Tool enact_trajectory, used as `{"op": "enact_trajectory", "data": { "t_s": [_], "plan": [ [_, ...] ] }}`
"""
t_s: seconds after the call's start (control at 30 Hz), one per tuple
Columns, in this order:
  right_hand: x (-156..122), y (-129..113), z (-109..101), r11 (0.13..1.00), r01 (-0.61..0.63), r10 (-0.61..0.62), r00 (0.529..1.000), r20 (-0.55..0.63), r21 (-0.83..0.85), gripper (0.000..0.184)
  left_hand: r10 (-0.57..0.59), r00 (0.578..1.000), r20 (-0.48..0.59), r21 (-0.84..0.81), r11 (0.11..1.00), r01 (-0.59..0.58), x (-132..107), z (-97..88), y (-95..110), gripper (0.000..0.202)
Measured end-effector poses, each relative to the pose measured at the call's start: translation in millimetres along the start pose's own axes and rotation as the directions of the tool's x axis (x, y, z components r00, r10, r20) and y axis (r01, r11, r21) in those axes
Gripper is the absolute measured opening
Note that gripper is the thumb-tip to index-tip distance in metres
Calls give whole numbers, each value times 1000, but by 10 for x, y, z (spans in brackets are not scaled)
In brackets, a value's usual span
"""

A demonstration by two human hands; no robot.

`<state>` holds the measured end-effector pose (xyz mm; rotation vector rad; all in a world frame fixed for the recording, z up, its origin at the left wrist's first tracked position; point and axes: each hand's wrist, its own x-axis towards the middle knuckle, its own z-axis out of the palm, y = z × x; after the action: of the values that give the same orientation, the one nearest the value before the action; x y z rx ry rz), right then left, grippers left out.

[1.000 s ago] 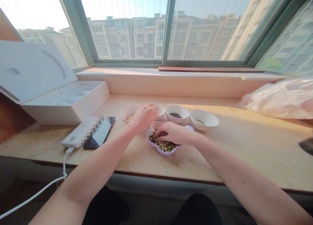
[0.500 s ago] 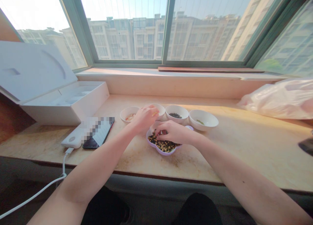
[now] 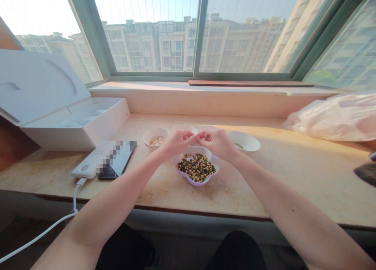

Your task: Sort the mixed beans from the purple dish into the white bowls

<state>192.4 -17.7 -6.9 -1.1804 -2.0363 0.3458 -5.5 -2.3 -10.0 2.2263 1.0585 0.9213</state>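
Note:
A purple flower-shaped bowl (image 3: 196,181) of mixed dark, green and yellow beans sits near the counter's front edge. Behind it stands a row of small white bowls: one with pale pieces (image 3: 155,136), one behind my hands (image 3: 183,128), and one at the right (image 3: 243,141) with a few green bits. My left hand (image 3: 175,143) and my right hand (image 3: 216,143) hover just behind the purple bowl. Their fingertips are pinched and nearly touch each other over the white bowls. What the fingers hold is too small to make out. A further white bowl is mostly hidden behind my right hand.
An open white box (image 3: 73,121) stands at the left. A white power bank (image 3: 88,166) with a cable (image 3: 44,233) and a dark phone (image 3: 116,164) lie beside it. A plastic bag (image 3: 335,117) rests at the right, a dark object (image 3: 366,172) at the right edge.
My right hand has lifted out of the purple bowl and moved back to the white bowls. My left hand has come toward it, so the fingertips now meet.

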Motion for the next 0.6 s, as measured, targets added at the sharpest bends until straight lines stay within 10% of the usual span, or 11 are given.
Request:
{"op": "enact_trajectory", "data": {
  "t_s": [0.3,0.6],
  "plan": [
    [-19,-53,16,995,67,-71,996,-53,-75,18,-54,997,56,-216,974,65,13,46,14,42],
    [-115,-314,-148,980,-66,116,956,271,-187,31,25,988,-149,355,935,30,118,-104,-203,24]
  ]
}}
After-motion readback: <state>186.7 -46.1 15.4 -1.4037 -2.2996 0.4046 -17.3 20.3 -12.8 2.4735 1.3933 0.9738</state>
